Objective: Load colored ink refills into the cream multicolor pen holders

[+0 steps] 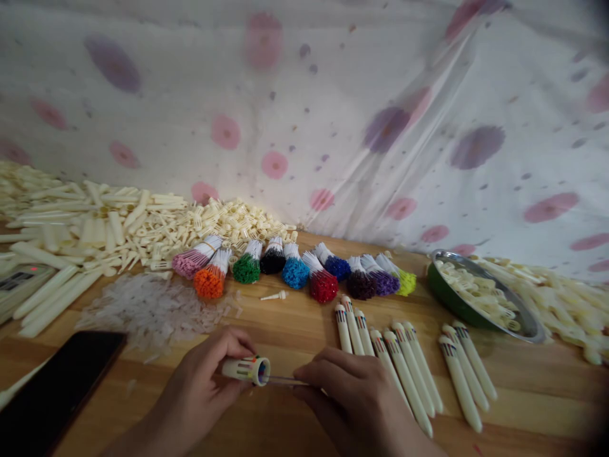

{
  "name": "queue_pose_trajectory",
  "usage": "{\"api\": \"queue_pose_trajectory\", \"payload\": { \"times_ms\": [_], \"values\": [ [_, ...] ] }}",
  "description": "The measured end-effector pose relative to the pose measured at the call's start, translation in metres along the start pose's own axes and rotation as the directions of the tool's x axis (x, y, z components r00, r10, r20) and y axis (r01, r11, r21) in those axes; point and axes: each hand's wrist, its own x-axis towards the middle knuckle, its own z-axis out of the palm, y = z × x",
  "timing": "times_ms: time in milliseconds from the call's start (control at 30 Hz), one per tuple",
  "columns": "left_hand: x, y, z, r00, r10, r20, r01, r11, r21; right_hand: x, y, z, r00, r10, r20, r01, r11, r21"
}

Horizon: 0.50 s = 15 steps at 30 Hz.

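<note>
My left hand (pixel 202 377) is closed around the cream slotted upper barrel of a multicolour pen (pixel 242 368), held with its open end facing right. Coloured pieces show in its slots and inside the opening. My right hand (pixel 354 384) pinches a thin purplish pen refill (pixel 285 381), whose far tip reaches into that opening. Beyond both hands lie tied bundles of refills, among them orange (pixel 210 282), red (pixel 323 284) and green (pixel 247 270). A small cream pointed part (pixel 275 296) lies in front of them. Several assembled multicolour pens (pixel 406 371) rest beside my right hand.
Clear plastic pieces (pixel 152 311) are heaped at left, near a black phone (pixel 57 387). Cream pen tubes (pixel 99 222) and small parts (pixel 228 219) pile up behind. A green-sided metal bowl (pixel 445 295) of cream parts stands right, before a flowered sheet (pixel 304 114).
</note>
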Motion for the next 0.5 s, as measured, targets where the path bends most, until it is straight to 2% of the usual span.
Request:
{"api": "queue_pose_trajectory", "payload": {
  "times_ms": [133, 300, 400, 500],
  "values": [
    [-0.0004, 0.0031, -0.0010, 0.997, -0.047, 0.055, 0.046, 0.999, 0.007, 0.0026, 0.0014, -0.0046, 0.995, -0.095, -0.002, 0.095, 0.992, -0.085],
    [0.0009, 0.0058, -0.0012, 0.986, -0.014, 0.167, 0.005, 0.998, 0.057, 0.0026, 0.0046, -0.0084, 0.978, -0.204, 0.038, 0.207, 0.969, -0.137],
    [0.0007, 0.0063, -0.0015, 0.981, -0.025, 0.190, 0.013, 0.998, 0.063, 0.0017, 0.0056, -0.0087, 0.975, -0.222, 0.028, 0.223, 0.965, -0.141],
    [-0.0005, 0.0063, -0.0021, 0.982, -0.058, 0.178, 0.058, 0.998, 0.004, 0.0018, 0.0043, -0.0097, 0.983, -0.184, 0.020, 0.185, 0.973, -0.139]
  ]
}}
